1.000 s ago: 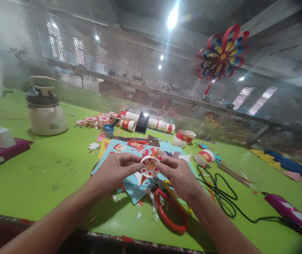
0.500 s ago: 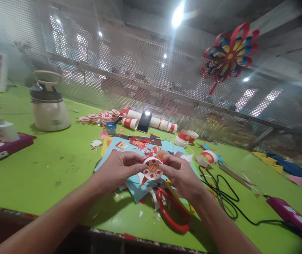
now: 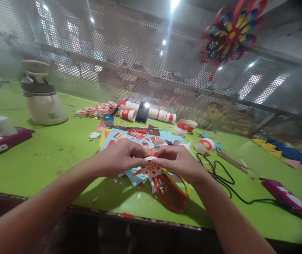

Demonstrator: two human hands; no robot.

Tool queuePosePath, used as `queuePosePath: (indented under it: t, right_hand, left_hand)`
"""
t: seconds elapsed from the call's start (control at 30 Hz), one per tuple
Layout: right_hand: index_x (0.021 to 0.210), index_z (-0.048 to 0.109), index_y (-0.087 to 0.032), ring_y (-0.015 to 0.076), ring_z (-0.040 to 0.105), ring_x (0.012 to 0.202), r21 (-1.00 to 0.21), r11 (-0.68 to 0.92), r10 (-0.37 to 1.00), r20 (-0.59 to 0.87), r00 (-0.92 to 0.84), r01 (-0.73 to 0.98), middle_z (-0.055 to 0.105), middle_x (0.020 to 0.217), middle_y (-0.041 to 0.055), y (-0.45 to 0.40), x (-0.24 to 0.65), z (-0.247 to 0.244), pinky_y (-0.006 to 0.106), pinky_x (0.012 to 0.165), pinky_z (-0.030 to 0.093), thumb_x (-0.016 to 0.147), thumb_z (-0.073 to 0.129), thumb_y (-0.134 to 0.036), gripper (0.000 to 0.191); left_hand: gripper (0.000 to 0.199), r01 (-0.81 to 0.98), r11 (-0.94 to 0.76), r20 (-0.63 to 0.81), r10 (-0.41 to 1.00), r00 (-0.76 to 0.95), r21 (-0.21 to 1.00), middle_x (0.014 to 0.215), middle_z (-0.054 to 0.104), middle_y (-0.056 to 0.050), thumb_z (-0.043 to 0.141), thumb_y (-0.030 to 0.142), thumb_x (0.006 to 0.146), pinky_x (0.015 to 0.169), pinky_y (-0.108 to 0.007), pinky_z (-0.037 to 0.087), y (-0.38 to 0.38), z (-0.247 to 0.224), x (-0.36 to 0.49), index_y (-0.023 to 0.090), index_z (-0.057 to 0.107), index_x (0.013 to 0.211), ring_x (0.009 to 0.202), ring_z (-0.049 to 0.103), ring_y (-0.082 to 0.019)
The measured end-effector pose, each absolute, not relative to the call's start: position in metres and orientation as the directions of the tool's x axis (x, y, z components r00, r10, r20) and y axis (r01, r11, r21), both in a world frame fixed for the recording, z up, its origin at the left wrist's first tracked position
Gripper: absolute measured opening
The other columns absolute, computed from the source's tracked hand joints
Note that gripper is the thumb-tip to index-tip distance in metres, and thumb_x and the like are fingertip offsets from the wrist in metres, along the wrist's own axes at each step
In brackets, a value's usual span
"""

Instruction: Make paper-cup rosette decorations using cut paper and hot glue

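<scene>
A round white paper disc [image 3: 151,169] with red diamonds and an orange centre pattern is held up over the table. My left hand [image 3: 123,157] pinches its upper left edge between thumb and fingers. From the other side my right hand [image 3: 178,160] pinches the top edge, its thumb close to the left one. An orange pointed piece [image 3: 137,173] shows at the disc's left. Just below lie scissors with a red handle [image 3: 170,199] and a yellow one. Light blue paper sheets [image 3: 134,179] with red and white cut-outs are spread beneath my hands.
Behind are a blue jar [image 3: 108,120], a phone [image 3: 142,113], stacked paper cups [image 3: 157,114] and a pile of patterned discs [image 3: 103,109]. A kettle-like container [image 3: 45,106] stands left. Black cable [image 3: 221,176] and a purple power strip [image 3: 285,195] lie right. A colourful paper flower [image 3: 232,36] hangs above.
The view has tilted down a little. Both hands have come closer together along the top of the disc, from its left and right sides.
</scene>
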State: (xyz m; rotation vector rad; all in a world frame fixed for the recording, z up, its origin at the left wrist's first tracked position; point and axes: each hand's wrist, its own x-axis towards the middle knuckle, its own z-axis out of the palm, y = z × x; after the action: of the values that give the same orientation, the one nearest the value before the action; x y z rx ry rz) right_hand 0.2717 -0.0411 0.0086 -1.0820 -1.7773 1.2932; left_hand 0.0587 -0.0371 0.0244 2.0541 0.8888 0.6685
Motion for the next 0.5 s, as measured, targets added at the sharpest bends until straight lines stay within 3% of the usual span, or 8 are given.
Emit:
queuePosePath:
  t: [0.13, 0.23, 0.37, 0.5]
  right_hand:
    - [0.079, 0.074, -0.018, 0.0140, 0.061, 0.066, -0.980, 0.128, 0.892, 0.048, -0.449, 0.150, 0.067, 0.071, 0.0014, -0.041, 0.274, 0.010, 0.031, 0.065, 0.048, 0.071, 0.078, -0.036, 0.020]
    - [0.080, 0.075, -0.019, 0.0136, 0.062, 0.066, -0.986, 0.122, 0.877, 0.054, -0.477, 0.112, 0.068, 0.071, 0.0008, -0.040, 0.275, 0.011, 0.030, 0.065, 0.048, 0.072, 0.079, -0.031, 0.015]
    - [0.081, 0.076, -0.020, 0.0133, 0.064, 0.068, -0.990, 0.125, 0.879, 0.081, -0.469, 0.065, 0.070, 0.073, 0.0007, -0.041, 0.276, 0.012, 0.030, 0.068, 0.050, 0.072, 0.078, -0.027, 0.012]
    - [0.079, 0.075, -0.021, 0.0135, 0.064, 0.071, -0.987, 0.162, 0.901, 0.153, -0.406, -0.011, 0.071, 0.078, 0.0009, -0.041, 0.275, 0.012, 0.029, 0.068, 0.050, 0.072, 0.079, -0.027, 0.010]
  left_hand:
    - [0.023, 0.445, -0.525, 0.161, 0.758, 0.632, 0.725, 0.076, 0.075, -0.006, 0.059, 0.029, 0.082, 0.063, -0.026, 0.044, -0.038, 0.035, 0.060, 0.018, 0.078, 0.086, 0.072, 0.066, -0.021]
    - [0.025, 0.465, -0.517, 0.149, 0.768, 0.623, 0.719, 0.073, 0.075, -0.007, 0.060, 0.029, 0.081, 0.058, -0.025, 0.043, -0.039, 0.040, 0.062, 0.018, 0.077, 0.094, 0.067, 0.065, -0.020]
    - [0.035, 0.394, -0.454, 0.180, 0.806, 0.564, 0.799, 0.069, 0.075, -0.007, 0.066, 0.031, 0.076, 0.053, -0.025, 0.043, -0.038, 0.036, 0.061, 0.017, 0.072, 0.108, 0.061, 0.065, -0.021]
    - [0.062, 0.128, -0.295, 0.209, 0.866, 0.454, 0.947, 0.093, 0.075, -0.012, 0.077, 0.032, 0.069, 0.067, -0.032, 0.051, -0.037, 0.021, 0.052, 0.019, 0.060, 0.127, 0.080, 0.070, -0.026]
